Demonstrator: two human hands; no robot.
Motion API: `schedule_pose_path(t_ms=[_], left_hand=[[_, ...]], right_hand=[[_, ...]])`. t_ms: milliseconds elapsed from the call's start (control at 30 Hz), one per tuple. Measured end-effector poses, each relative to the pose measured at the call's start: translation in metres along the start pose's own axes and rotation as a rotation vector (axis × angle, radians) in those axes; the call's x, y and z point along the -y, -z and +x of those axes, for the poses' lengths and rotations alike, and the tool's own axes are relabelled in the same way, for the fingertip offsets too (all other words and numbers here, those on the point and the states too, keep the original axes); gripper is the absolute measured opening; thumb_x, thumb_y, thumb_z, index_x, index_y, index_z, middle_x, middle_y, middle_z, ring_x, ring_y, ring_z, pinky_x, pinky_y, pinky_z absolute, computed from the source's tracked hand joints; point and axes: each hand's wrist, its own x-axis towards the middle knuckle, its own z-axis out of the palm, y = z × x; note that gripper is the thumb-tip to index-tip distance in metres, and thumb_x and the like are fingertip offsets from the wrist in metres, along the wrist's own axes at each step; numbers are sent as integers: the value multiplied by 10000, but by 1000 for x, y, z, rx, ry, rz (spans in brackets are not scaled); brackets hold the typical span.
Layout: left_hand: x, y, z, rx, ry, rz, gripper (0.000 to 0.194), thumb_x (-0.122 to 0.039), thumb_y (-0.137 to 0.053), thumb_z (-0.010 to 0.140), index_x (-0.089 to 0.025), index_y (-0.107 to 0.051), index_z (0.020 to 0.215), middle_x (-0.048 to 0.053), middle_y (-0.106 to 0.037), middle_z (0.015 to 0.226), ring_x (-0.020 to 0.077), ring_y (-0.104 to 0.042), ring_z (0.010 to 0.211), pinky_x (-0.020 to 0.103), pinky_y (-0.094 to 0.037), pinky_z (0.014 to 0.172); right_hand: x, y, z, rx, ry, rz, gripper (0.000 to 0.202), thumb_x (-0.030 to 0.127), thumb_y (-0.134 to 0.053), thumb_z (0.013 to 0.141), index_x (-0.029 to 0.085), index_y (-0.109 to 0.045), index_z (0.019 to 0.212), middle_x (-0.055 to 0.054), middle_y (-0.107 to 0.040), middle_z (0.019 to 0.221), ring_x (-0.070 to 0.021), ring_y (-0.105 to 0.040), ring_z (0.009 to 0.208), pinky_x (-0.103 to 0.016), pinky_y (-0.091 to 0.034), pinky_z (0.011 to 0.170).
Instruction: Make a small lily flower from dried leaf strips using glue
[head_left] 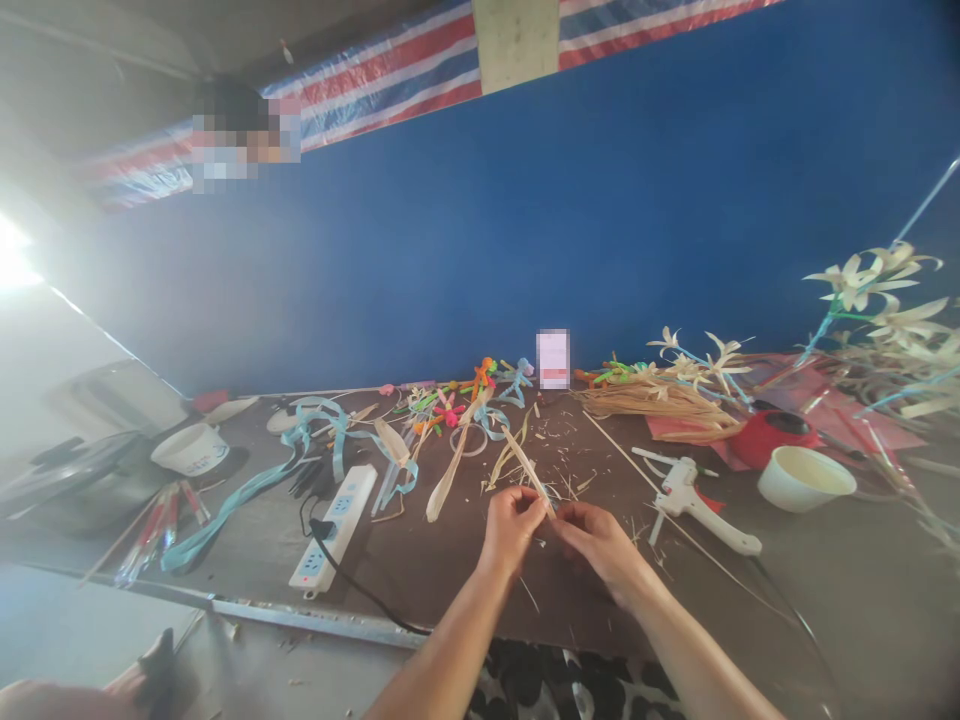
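Over the near middle of the brown table, my left hand [516, 522] pinches a pale dried-leaf strip [527, 464] that points up and away to the left. My right hand [595, 540] is closed at the strip's lower end, its fingertips close beside the left ones. The fingers partly hide that lower end. Small straw-coloured scraps [566, 455] lie scattered on the table just beyond both hands. A folded pale husk piece [450, 470] rests left of the strip. To the right lies a white glue gun [701, 505] with its cord trailing toward the front.
A power strip [334, 530] with a black plug lies left, near light-blue ribbon [225, 510]. White bowls stand left [190, 450] and right [806, 480]. Dried leaves [667, 400] and pale handmade flowers [855, 285] fill the right back. A blue panel [450, 240] rises behind.
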Motion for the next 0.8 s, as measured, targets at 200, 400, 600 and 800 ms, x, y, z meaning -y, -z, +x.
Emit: schedule_pose_path(t_ms=[200,400,600,800], left_hand=[[-4,-1,-1,8,68,-112,185,-320,-616,613,-141,-570,631,-9,-539,519,100,-481,456,212,-375,460],[-7,-4,-4,28,119,-303,194,-301,-632,595,-138,-528,607,-27,-498,512,78,-451,442,196,-361,430],[-17,-2,-5,75,85,-173,184,-299,-634,600,-146,-543,644,-15,-535,559,85,-481,480,173,-342,414],[-18,-1,-5,62,97,-141,207,-306,-650,575,-142,-572,673,-15,-540,545,86,-478,456,177,-341,395]], right_hand=[[1,-3,1,31,50,31,251,393,-569,661,175,-486,569,71,-427,430,-62,-359,379,-185,-272,370],[-4,-1,-2,89,-20,88,273,404,-589,643,181,-456,559,69,-430,437,-73,-388,404,-185,-313,381],[2,3,-2,70,15,60,245,422,-564,667,180,-530,678,53,-452,519,-82,-410,452,-174,-323,376],[3,-2,0,-14,102,-58,305,449,-526,691,172,-502,566,58,-402,453,-58,-310,387,-184,-249,372]])
